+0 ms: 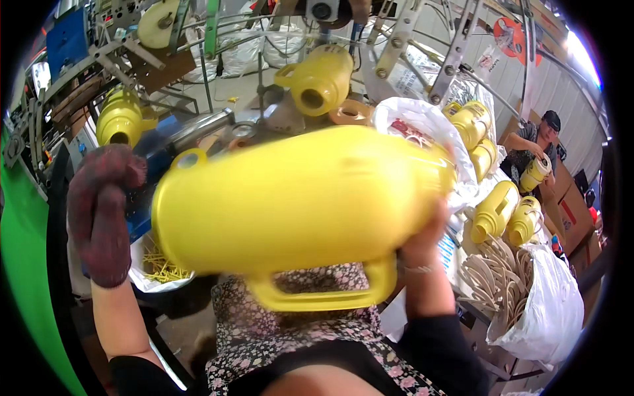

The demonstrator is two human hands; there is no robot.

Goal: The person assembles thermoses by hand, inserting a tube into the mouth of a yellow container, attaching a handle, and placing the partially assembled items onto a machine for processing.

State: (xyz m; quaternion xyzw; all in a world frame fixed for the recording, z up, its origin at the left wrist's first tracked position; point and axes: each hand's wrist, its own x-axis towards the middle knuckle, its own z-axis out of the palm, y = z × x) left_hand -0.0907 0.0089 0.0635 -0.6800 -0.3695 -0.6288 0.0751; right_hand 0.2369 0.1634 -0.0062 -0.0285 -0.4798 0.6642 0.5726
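Observation:
A large yellow plastic jug shell with a side handle lies sideways across the middle of the view, blurred by motion. My bare right hand, with a bracelet at the wrist, grips its narrower right end; most of the fingers are hidden behind the shell. The handle hangs along the near side, and a small loop stands at the far left corner. To the left of the shell, apart from it, my left hand is raised in a dark red knit glove. Its fingers are curled in, with nothing visible in them.
Similar yellow shells stand on the far machine, at left and at right. A white bag holds beige cord loops. Yellow strips fill a lined bin. At far right a person handles another shell. Metal linkages hang overhead.

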